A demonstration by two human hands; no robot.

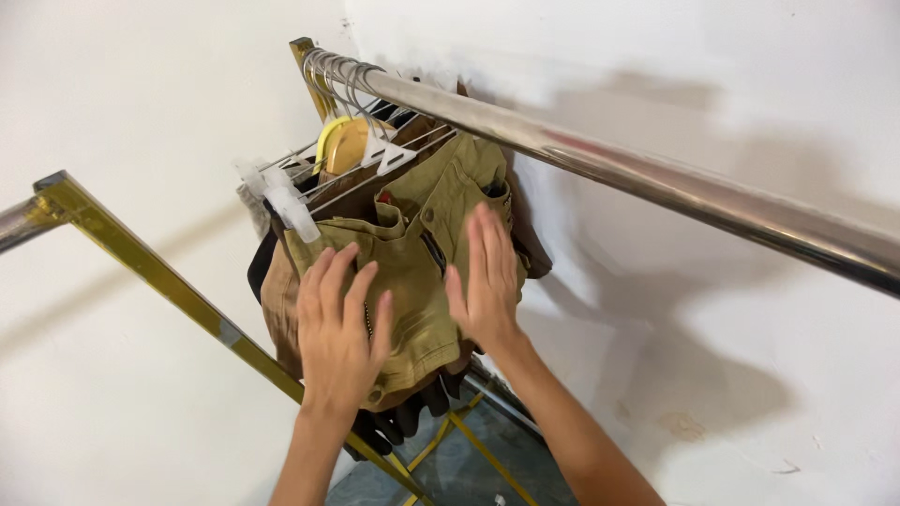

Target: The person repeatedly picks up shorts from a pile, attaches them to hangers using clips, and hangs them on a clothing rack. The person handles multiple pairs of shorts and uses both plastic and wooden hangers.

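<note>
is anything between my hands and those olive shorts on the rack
Nothing visible. Both the left hand and the right hand lie flat, fingers spread, directly on the olive shorts, which hang from a clip hanger on the steel rail.

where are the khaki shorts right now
In the head view the khaki shorts hang centre frame from a clip hanger under the steel rail, between left hand and right hand.

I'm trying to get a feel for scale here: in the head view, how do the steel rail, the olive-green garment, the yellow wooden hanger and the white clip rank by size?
1. Steel rail, longest, though its near end looms large.
2. Olive-green garment, which both hands touch.
3. Yellow wooden hanger, partly hidden.
4. White clip, close to the hanger's visible part, so this order is unsure.
</note>
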